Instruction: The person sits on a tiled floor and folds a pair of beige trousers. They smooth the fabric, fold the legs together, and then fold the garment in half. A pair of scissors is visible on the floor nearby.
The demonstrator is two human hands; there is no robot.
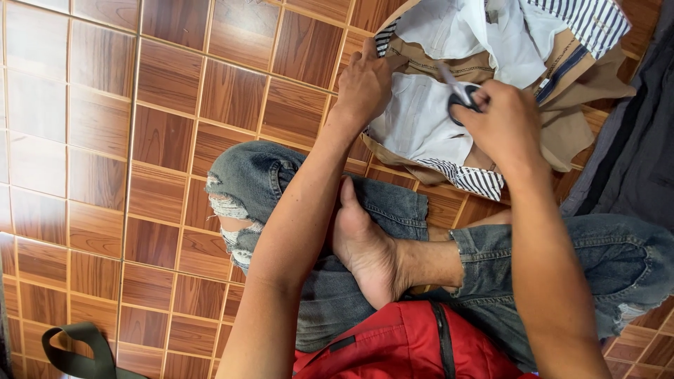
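Observation:
My left hand [364,83] presses down on the edge of tan trousers [562,126] turned inside out, with white pocket lining [421,119] and striped waistband trim [474,179] showing. My right hand [504,125] grips black-handled scissors [460,95], blades pointing up-left over the white lining. The garment lies on the tiled floor in front of my crossed legs.
I sit cross-legged in ripped blue jeans [256,175], one bare foot [365,245] showing. Brown wood-pattern floor tiles [105,140] spread to the left. Dark grey cloth [639,140] lies at right. A red jacket [400,347] and a green strap [77,347] sit near the bottom.

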